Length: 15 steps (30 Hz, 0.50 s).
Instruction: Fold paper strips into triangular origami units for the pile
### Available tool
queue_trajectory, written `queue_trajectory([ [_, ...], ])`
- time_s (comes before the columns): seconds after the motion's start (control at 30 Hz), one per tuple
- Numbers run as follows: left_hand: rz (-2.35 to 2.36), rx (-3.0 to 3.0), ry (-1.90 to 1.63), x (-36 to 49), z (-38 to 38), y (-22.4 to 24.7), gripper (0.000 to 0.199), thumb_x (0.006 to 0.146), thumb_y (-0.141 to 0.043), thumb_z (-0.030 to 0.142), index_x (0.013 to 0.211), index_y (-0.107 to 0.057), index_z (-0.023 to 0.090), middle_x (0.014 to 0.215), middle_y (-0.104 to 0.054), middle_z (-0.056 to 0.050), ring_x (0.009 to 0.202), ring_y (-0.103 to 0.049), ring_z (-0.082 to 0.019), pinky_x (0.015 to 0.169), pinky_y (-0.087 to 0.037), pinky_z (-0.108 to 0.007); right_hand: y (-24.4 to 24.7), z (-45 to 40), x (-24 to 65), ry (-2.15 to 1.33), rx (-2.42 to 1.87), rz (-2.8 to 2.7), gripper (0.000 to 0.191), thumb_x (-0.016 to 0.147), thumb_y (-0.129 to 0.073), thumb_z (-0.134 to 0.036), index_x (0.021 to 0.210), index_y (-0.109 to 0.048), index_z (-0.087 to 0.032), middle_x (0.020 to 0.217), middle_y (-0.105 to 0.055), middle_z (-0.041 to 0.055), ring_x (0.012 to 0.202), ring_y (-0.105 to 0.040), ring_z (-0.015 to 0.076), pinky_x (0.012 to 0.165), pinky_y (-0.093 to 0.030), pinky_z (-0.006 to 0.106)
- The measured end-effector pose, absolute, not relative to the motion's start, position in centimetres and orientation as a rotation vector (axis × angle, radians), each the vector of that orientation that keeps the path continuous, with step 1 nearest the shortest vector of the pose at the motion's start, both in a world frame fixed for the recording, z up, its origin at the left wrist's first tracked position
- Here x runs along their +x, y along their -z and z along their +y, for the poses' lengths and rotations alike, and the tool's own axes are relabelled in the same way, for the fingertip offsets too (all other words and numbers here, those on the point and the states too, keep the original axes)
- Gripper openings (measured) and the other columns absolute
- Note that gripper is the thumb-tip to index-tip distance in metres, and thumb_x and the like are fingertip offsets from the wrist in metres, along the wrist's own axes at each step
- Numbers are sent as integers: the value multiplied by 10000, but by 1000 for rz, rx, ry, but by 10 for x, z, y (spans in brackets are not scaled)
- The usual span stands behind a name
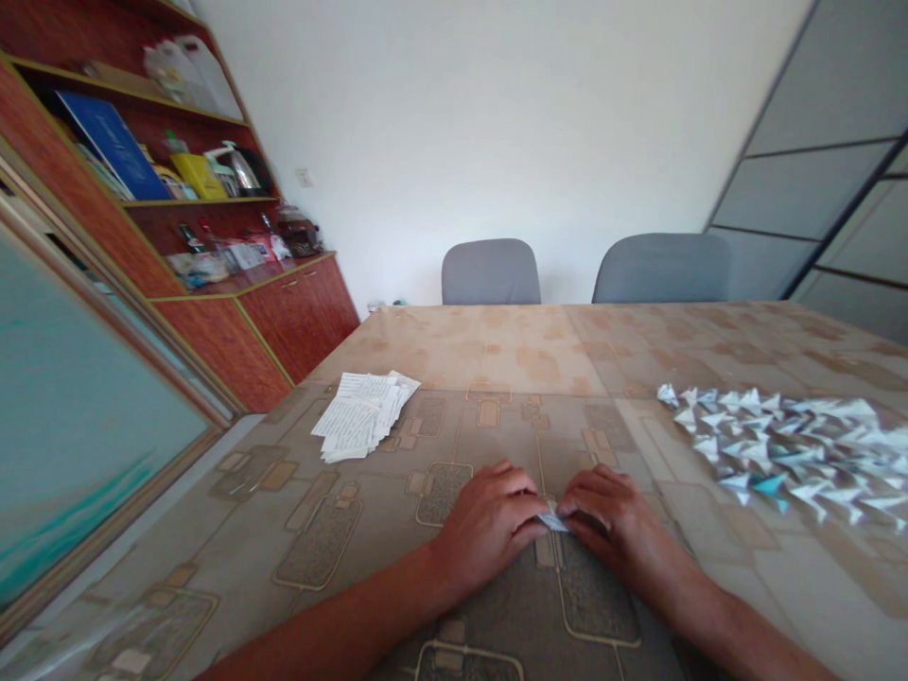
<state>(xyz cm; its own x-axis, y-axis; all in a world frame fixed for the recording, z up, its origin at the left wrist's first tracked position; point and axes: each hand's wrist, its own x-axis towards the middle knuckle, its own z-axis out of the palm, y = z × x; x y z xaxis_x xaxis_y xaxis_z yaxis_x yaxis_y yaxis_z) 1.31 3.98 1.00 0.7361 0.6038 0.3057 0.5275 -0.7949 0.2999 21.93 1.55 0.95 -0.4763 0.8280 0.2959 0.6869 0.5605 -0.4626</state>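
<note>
Between my two hands is a small piece of folded paper (552,521), white with faint print, just above or on the patterned tablecloth. My left hand (491,523) pinches its left end with thumb and fingers. The right end is pinched by my right hand (611,515), whose fingers are bent over it. The fingers cover much of the paper, so its full shape is hidden. A loose pile of printed paper slips (363,413) lies to the left, beyond my left hand. Many small folded paper pieces (794,445), mostly white and one teal, stand in rows at the right.
The large table (489,345) has a patterned cover. Two grey chairs (491,272) stand behind its far edge. At the left are a red-brown shelf cabinet (298,312) with bottles, a kettle and a blue folder, and a sliding glass door (78,445).
</note>
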Motion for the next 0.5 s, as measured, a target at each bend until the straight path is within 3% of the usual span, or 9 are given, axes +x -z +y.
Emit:
queue_trajectory([
  [0.2,924,2855,-567,16,44,-6,203,924,-564,330,847,-688,187,808,-644,-13,795,-547,-172,709,-383,-283,-15,12,217,-399,-1276,-2327,122,779,-707,-106,803,-662,-217,811,-664,22,843,-582,227,749,-368,340],
  [0.5,1045,2645,-634,19,43,-7,146,913,-596,244,822,-691,179,792,-638,-13,795,-570,-164,713,-381,-268,-11,15,219,-425,-1377,-2296,124,868,-624,-132,777,-657,-209,784,-664,16,819,-587,213,745,-365,329],
])
